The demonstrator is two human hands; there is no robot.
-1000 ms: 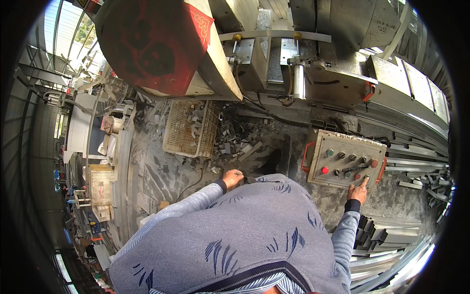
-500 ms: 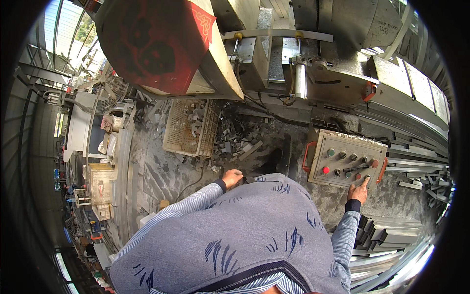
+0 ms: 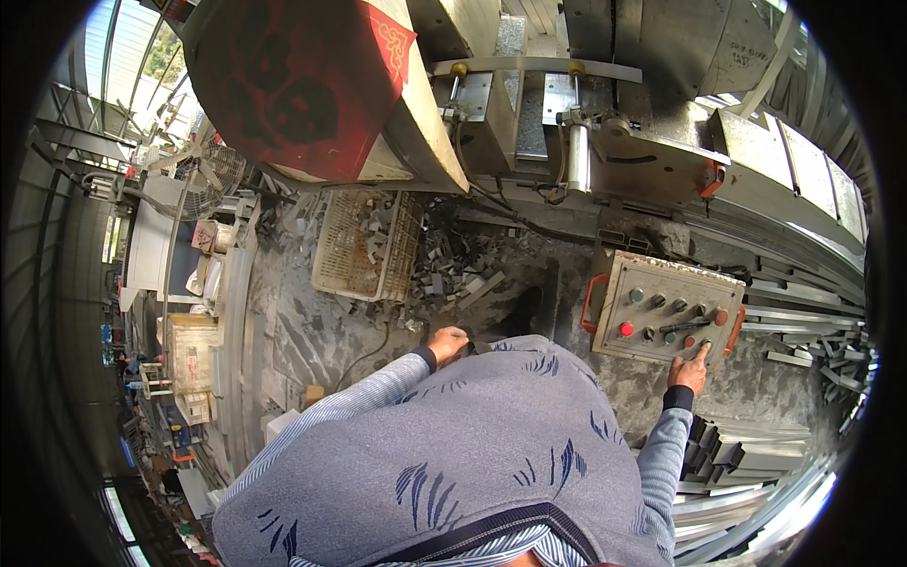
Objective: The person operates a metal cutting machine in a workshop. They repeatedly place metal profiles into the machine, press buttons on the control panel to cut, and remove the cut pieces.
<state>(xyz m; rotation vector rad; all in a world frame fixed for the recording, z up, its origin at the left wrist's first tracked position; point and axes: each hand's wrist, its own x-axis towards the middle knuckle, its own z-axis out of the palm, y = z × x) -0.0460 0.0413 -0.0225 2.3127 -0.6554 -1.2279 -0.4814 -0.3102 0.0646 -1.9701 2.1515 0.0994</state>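
Observation:
My right hand [image 3: 688, 374] is at the lower right corner of a grey control box [image 3: 619, 298]. Its index finger is stretched out and its tip rests on a button there. Round buttons and knobs fill the panel, among them a bright red button [image 3: 626, 329] and a green button [image 3: 636, 296]. My left hand [image 3: 447, 344] stays close to my front, its fingers curled together. Whatever those fingers may hold is hidden, and a small dark piece shows beside them against my clothing.
A large machine [image 3: 652, 170] with a metal cylinder [image 3: 579, 159] spans the far side. Left of centre sits a dirty plastic crate [image 3: 402, 246] of offcuts, with metal scraps [image 3: 463, 274] strewn beside it. Long metal profiles [image 3: 746, 449] lie at right. A standing fan [image 3: 210, 180] is far left.

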